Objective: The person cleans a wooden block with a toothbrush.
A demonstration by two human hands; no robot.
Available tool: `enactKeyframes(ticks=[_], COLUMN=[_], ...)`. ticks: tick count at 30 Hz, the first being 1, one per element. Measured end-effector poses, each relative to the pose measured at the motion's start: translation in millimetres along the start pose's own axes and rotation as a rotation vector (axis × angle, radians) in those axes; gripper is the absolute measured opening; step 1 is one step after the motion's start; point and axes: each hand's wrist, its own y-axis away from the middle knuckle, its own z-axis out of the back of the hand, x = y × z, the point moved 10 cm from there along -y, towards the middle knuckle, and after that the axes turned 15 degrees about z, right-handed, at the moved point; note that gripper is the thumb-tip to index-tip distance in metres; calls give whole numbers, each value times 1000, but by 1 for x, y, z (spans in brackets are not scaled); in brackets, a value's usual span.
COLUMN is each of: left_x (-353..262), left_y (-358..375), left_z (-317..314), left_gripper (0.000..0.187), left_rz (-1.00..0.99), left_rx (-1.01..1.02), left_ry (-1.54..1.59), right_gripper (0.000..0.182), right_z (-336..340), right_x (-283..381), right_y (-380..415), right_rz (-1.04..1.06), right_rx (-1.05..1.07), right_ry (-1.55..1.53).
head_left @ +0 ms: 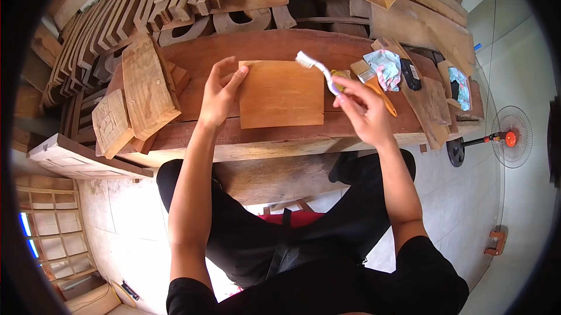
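My left hand (221, 93) grips a flat, light-brown wooden board (281, 97) at its upper left corner, thumb on the near face and fingers at the edge. The board overlaps the reddish wooden table (204, 43) in this view. Between the fingers and thumb of my right hand (368, 110) is a white toothbrush (318, 66) with a purple part on its handle. Its bristle head points up and left, over the board's upper right area. Part of the handle is hidden by the fingers.
Right of the board are a paintbrush with an orange handle (383, 97), a crumpled patterned cloth (385, 69) and a black device (411, 74). Thick wood blocks (149, 90) stand left. Cut wood pieces (111, 34) line the back. A fan (511, 137) stands right.
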Motion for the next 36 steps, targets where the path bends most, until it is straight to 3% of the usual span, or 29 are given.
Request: enactKeyframes(ticks=[3,7,10,11,12,15,16,19,20,22,23,24,25,28,32,36], left_x=[27,27,18,26,29,20,19,22,20,17,12,9,5,-1,-4,0], left_y=[-19,-23,-9,-11,-7,15,18,25,24,18,18,17,16,19,22,11], left_z=[-4,-1,10,12,11,-1,-3,-8,-8,-7,-10,-14,-18,-37,-38,-33], left_gripper=[65,68,71,76,80,95,100,113,115,127,130,134,137,140,127,124], left_rz=[154,-57,-333,-239,-144,-178,-200,-211,-186,-75,-95,-116,-137,-307,-390,-456], left_rx=[82,16,-147,-110,-81,-83,-92,-71,-50,-19,-7,5,20,95,58,62], left_ry=[-59,-231,-839,-782,-725,-859,-895,-964,-956,-943,-947,-950,-955,-1154,-1207,-1318], right_gripper=[34,29,26,25,23,24,24,25,25,25,26,26,24,24,23,21], right_z=[-28,-56,-47,-42,-35,-64,-78,-42,-30,-35,-38,-38,-27,4,2,17], right_x=[-4,-19,-29,-34,-40,-23,-27,-35,-45,-39,-36,-31,-38,-52,-41,-52], right_y=[-4,-13,-38,-47,-54,-49,-40,-54,-56,-50,-46,-43,-44,-46,-43,-44], right_rz=[-12,37,105,129,130,256,103,91,99,105,109,191,143,73,66,76], right_rx=[96,173,226,233,189,424,490,330,238,382,449,448,380,217,259,55], right_ry=[24,-7,220,317,303,73,-136,292,323,173,94,75,144,360,154,66])
